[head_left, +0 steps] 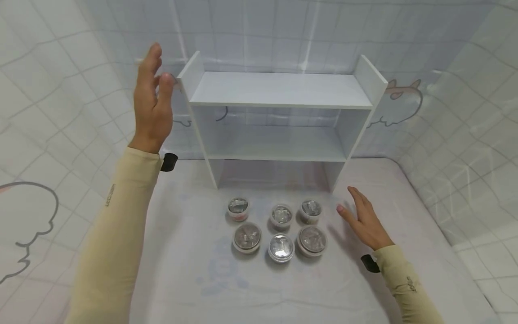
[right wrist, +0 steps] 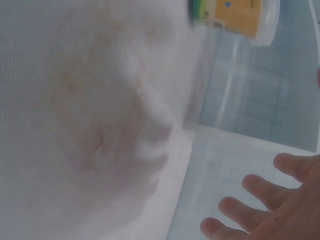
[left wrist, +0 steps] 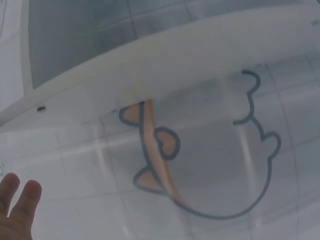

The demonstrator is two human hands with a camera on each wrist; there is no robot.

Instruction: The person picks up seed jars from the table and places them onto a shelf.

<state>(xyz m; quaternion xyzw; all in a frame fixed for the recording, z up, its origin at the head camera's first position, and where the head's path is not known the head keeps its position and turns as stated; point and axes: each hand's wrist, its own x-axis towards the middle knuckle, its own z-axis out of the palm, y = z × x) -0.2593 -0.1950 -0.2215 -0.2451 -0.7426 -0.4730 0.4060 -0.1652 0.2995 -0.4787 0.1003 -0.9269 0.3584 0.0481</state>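
Grid-print sheeting hangs all round the spot I'm watching remotely, and a white cloth covers the surface. Six tubs stand on it in two rows of three, just in front of a white shelf.

Head cam mostly gives me their shiny tops. Right wrist cam is the one that shows me a tub's side, with an orange and green label, cut off by the picture edge. Left wrist cam gets me close to a white shelf panel and a cartoon drawing with orange ears.

Fingers: the left hand is up by the shelf's left end, fingers loosely extended, grasping nothing. Can't tell from here if the thumb brushes the shelf. The right hand is lower, near the tubs on their right but clear of them, fingers spread and pretty straight, nothing in its grasp either.
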